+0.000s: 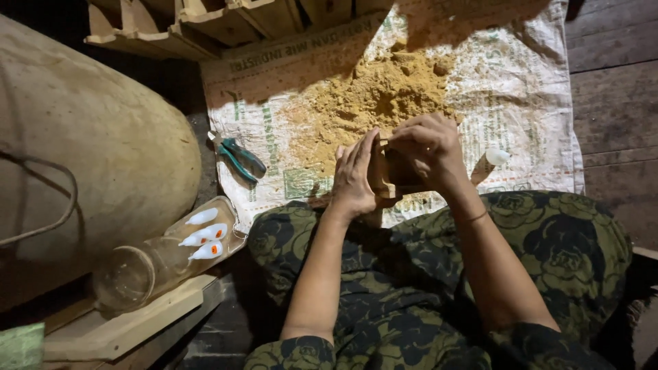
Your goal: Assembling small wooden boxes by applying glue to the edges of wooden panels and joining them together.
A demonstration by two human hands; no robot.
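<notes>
A small brown wooden piece (384, 171) is held between both hands above my lap. My left hand (353, 175) presses its flat palm and straight fingers against the piece's left side. My right hand (428, 147) curls over the top and right side, gripping it. Just beyond the hands a heap of yellowish sawdust-like powder (370, 103) lies on a white printed woven sack (521, 82) spread on the floor. My legs, in dark floral cloth (548, 240), are folded under the hands.
Green-handled pliers (240, 159) lie on the sack's left edge. A clear tray with small white glue tubes (205, 236) and a glass jar on its side (133, 274) rest on a wooden board (123, 325). A large tan drum-like body (89, 151) fills the left. Wooden frames (205, 24) are stacked at the back.
</notes>
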